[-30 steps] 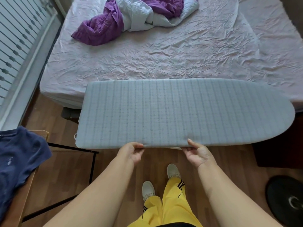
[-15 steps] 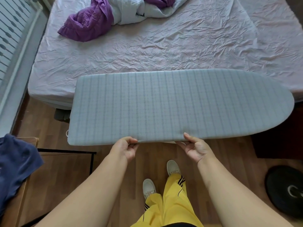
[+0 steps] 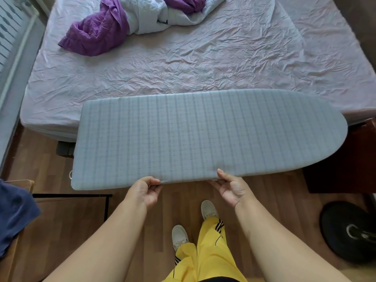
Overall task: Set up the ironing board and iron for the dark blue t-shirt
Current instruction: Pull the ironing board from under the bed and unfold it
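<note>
Gripping the near edge of an ironing board [image 3: 203,135] with both hands, a person holds it level in front of a bed [image 3: 183,64].

At far left a dark blue t-shirt [image 3: 14,216] lies draped over a wooden surface, with a black metal frame [image 3: 81,195] just beside it, well apart from the board. The left hand [image 3: 143,191] pinches the board's near edge, thumb on top and fingers curled underneath. The grey checked board runs left to right, its square end at left and rounded nose at right, its far edge overlapping the bed's pink sheet. The right hand [image 3: 232,187] holds the same edge likewise, thumb on the cover and fingers curled below. A crumpled purple-and-white blanket [image 3: 122,23] lies on the bed; a black round weight plate [image 3: 350,231] sits on the floor at right.
</note>
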